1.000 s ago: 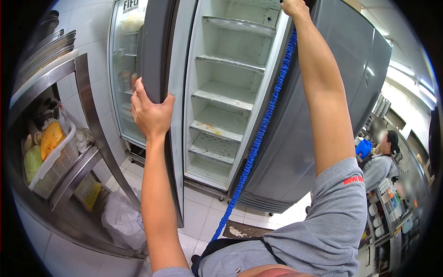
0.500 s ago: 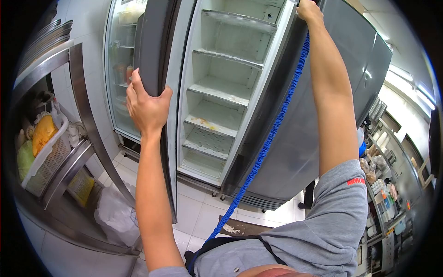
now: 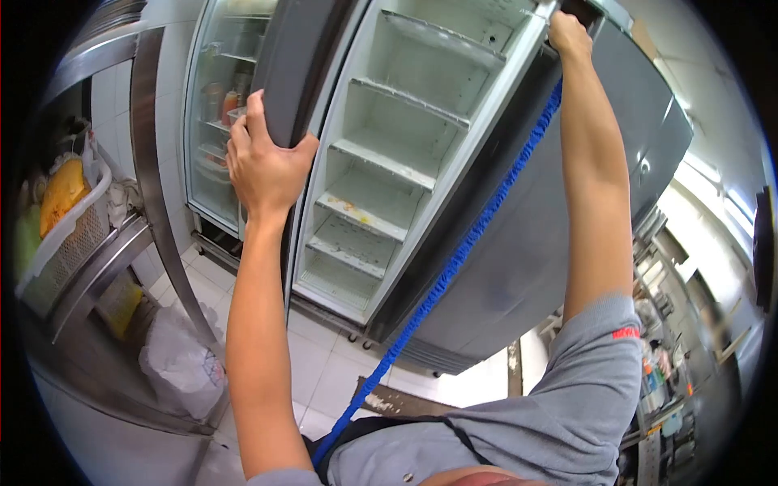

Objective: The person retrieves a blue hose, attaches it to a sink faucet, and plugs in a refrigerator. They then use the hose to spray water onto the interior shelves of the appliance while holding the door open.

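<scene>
My left hand (image 3: pixel 271 166) grips the edge of the open dark fridge door (image 3: pixel 304 65), thumb on one side and fingers on the other. High at the upper right, my right hand (image 3: pixel 570 34) is closed near the top corner of the fridge frame; what its fingers hold is hidden. Between my arms stands the open fridge cabinet (image 3: pixel 381 182), whose white shelves carry no goods but some yellow and orange stains. A blue ruffled hose (image 3: pixel 454 263) runs diagonally from near my right wrist down to my waist.
A second glass-door fridge (image 3: pixel 212 105) with containers stands at the left. A steel rack (image 3: pixel 146 121) holds a white basket (image 3: pixel 69 231) of produce, with a plastic bag (image 3: pixel 182 364) below. A large grey cabinet (image 3: pixel 519 267) is at right, crowded shelves (image 3: pixel 668 356) beyond.
The view has shifted and tilted, so the fridge and the shelves lean more. My left hand remains on the door edge. My right hand appears slightly lower and farther right, still closed.
</scene>
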### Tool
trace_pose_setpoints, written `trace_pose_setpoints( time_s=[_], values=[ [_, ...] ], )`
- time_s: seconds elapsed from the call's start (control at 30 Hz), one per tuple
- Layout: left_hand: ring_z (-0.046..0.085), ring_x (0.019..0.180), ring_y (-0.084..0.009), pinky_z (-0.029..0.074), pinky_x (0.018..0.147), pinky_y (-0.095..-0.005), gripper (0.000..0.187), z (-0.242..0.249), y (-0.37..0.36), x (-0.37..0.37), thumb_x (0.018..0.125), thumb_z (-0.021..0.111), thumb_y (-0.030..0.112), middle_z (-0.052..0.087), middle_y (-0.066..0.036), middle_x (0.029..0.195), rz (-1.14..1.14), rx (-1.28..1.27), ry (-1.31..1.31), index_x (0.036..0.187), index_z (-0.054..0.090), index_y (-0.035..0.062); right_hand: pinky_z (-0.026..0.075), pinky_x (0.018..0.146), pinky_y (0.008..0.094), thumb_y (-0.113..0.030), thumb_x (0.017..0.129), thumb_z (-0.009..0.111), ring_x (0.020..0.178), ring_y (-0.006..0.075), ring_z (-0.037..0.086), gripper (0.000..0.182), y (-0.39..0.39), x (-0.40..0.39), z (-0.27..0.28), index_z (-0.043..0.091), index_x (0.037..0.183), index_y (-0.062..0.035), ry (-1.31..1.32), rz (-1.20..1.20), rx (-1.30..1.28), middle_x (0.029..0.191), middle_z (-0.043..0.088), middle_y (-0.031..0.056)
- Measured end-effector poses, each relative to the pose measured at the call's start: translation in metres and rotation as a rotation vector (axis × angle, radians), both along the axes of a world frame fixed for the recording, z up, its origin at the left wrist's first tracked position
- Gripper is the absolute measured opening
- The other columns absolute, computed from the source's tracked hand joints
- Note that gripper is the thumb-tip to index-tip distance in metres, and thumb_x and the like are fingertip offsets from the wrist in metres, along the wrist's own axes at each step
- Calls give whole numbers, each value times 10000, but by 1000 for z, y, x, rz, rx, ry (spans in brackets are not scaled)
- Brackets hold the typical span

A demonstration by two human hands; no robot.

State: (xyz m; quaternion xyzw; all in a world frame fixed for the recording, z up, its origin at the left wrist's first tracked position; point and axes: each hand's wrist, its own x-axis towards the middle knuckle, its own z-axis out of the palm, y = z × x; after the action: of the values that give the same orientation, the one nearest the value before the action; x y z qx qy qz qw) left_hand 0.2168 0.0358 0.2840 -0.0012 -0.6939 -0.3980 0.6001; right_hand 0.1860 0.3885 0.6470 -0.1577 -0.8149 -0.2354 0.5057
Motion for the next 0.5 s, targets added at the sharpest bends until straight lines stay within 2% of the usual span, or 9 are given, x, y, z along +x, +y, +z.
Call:
trace_pose_setpoints(
  time_s=[0.07, 0.13, 0.2, 0.3, 0.37, 0.5],
  values=[
    [574, 1003, -379, 464, 872, -471, 774, -3, 0, 0, 695, 733, 284, 572, -186, 1113, -1, 4, 13, 1370, 386, 133, 477, 928, 493, -95, 870, 479, 1143, 374, 569, 301, -19, 10, -8, 614, 1137, -63, -14, -28, -8, 1236, 592, 181],
    [576, 1000, -377, 467, 867, -471, 780, -2, -2, 0, 689, 735, 275, 572, -186, 1116, -15, -11, 36, 1371, 385, 131, 494, 921, 461, -85, 899, 406, 1155, 349, 575, 354, -21, 11, -8, 624, 1177, -59, -64, -94, 3, 1246, 597, 167],
    [574, 988, -397, 466, 855, -487, 781, -4, -4, -5, 671, 727, 284, 564, -197, 1109, -31, -1, 52, 1364, 389, 158, 500, 913, 462, -88, 898, 409, 1148, 353, 578, 350, -23, 10, -9, 627, 1171, -58, -57, -84, -2, 1245, 597, 165],
    [573, 979, -416, 465, 845, -502, 781, -4, -5, -5, 656, 719, 292, 558, -210, 1099, -52, 9, 63, 1357, 394, 183, 501, 914, 462, -86, 890, 425, 1139, 354, 584, 343, -25, 8, -8, 630, 1164, -62, -41, -67, 27, 1242, 599, 166],
    [574, 982, -416, 465, 847, -501, 778, -4, -6, -5, 658, 720, 292, 560, -211, 1096, -59, 8, 56, 1357, 395, 182, 484, 920, 487, -221, 884, 559, 1140, 375, 567, 307, -21, 0, -2, 615, 1140, -62, -30, -17, -3, 1228, 595, 179],
    [576, 985, -417, 466, 851, -501, 774, -4, -10, -7, 665, 720, 299, 563, -213, 1098, -56, 17, 43, 1358, 395, 181, 481, 925, 484, -224, 882, 553, 1138, 375, 567, 325, -16, -11, 3, 608, 1155, -57, -41, -20, 15, 1232, 590, 189]
  ],
)
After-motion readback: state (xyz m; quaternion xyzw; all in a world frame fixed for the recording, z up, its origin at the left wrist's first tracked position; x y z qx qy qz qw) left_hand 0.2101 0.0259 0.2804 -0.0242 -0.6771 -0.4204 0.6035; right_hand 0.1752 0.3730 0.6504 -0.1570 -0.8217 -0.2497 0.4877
